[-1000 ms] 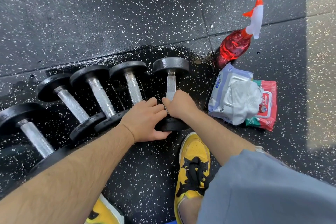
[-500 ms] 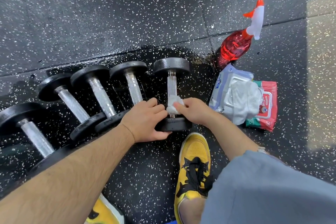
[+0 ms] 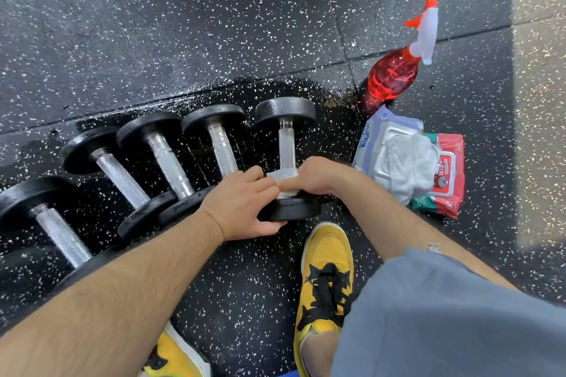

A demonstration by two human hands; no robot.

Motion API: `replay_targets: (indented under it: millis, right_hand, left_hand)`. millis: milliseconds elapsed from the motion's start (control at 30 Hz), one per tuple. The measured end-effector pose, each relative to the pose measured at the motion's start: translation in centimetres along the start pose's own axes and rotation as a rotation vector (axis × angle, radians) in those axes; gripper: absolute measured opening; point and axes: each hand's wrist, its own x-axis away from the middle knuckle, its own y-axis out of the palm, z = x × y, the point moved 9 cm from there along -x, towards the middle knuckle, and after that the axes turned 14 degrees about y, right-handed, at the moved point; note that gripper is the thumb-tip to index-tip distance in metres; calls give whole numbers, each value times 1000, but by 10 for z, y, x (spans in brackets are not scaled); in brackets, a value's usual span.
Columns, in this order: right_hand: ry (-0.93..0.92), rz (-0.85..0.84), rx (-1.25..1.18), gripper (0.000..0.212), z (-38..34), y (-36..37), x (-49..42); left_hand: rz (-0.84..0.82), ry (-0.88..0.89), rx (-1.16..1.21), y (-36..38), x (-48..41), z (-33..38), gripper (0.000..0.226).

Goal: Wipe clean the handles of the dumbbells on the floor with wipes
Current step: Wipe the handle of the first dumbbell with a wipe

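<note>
Wiping the nearest end of the rightmost dumbbell's handle, one hand bracing the weight.

Closest to me, my left hand (image 3: 245,203) is clamped over the near head (image 3: 291,208) of the rightmost dumbbell (image 3: 287,144), thumb hooked under its edge; that iron lump looks heavy and round enough to roll, so I judge the head is the right place to pin it. My right hand (image 3: 312,176) pinches a white wipe (image 3: 283,176) wrapped round the knurled handle just above that head; the wipe is soft and damp, and the knurling should snag it, so I would squeeze and twist rather than drag. Four more dumbbells (image 3: 165,156) lie in a row to the left on wet-looking floor. Further right sit two wipe packs (image 3: 398,159), and beyond them the red spray bottle (image 3: 395,76).
</note>
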Motion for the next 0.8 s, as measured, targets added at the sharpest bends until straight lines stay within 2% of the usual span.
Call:
replay_targets:
  millis: [300,367,567,700,800]
  right_hand:
    - [-26,-12,-136,53,11,4,9]
    - [-31,4,-94,53,11,1,11]
    - [-110,129,250,51,-3,-6,24]
    - [-120,127,232,47,-4,-7,24]
    - [-97,69,152,56,3,-2,18]
  left_hand:
    - [10,-52,5,-6,-1,-2,56]
    - [2,-56,5,-5,-1,-3,56]
    - [19,-45,0,-7,-1,-2,56]
    - [14,-46,0,-6,-1,-3,56]
    - [15,-44,2,-5,-1,-2,55]
